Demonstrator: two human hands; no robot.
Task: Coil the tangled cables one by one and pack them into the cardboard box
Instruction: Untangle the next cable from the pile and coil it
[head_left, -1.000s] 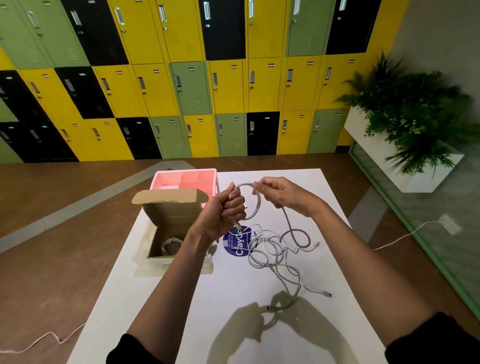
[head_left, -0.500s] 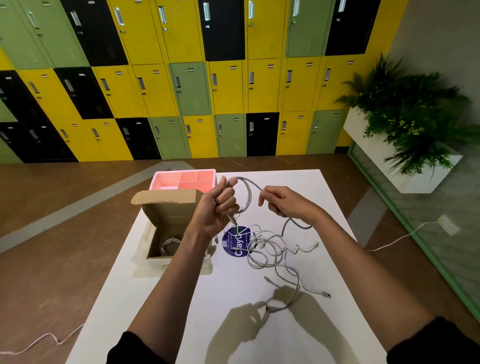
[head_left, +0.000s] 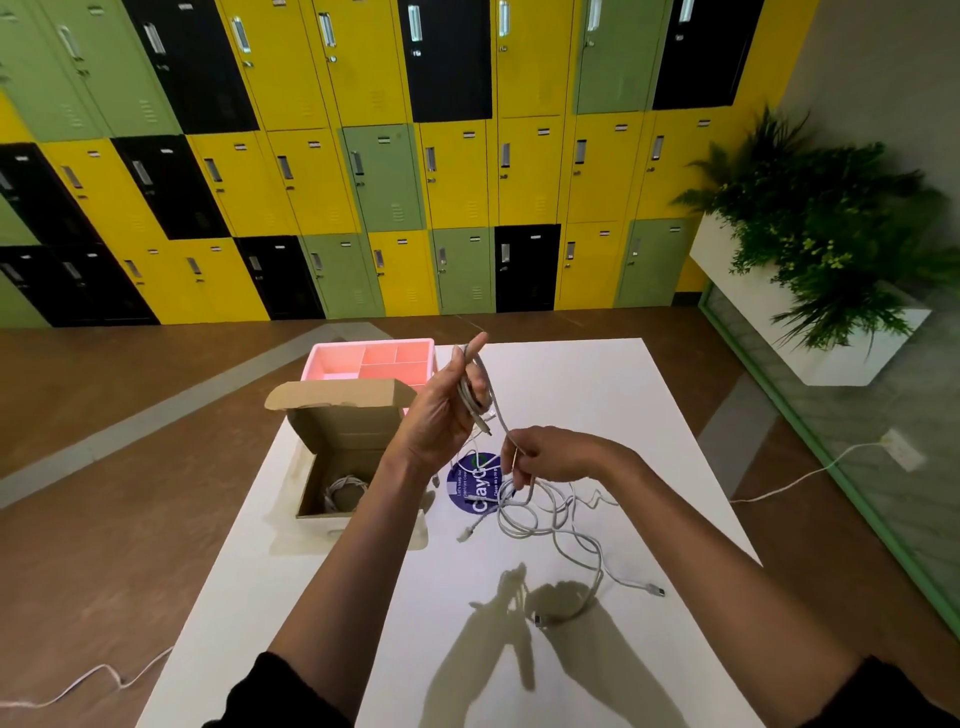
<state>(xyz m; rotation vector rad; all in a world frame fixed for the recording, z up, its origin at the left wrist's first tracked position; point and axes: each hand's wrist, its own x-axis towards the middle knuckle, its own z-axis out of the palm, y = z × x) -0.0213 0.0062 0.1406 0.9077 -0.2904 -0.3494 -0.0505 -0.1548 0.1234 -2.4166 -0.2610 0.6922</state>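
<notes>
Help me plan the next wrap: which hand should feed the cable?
Right. The right hand pinches the cable on its loose run above the tangle, while the left hand holds the coil raised.

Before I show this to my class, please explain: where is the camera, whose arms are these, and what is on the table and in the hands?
No machine here: a person wears one camera on the head, looking down, so both arms are their own. The left hand is raised with loops of a grey cable in its grip; the right hand pinches the same cable lower down. On the white table lie a tangle of pale cables, a round blue sticker, an open cardboard box with one coiled cable inside, and a pink divided tray behind it.
</notes>
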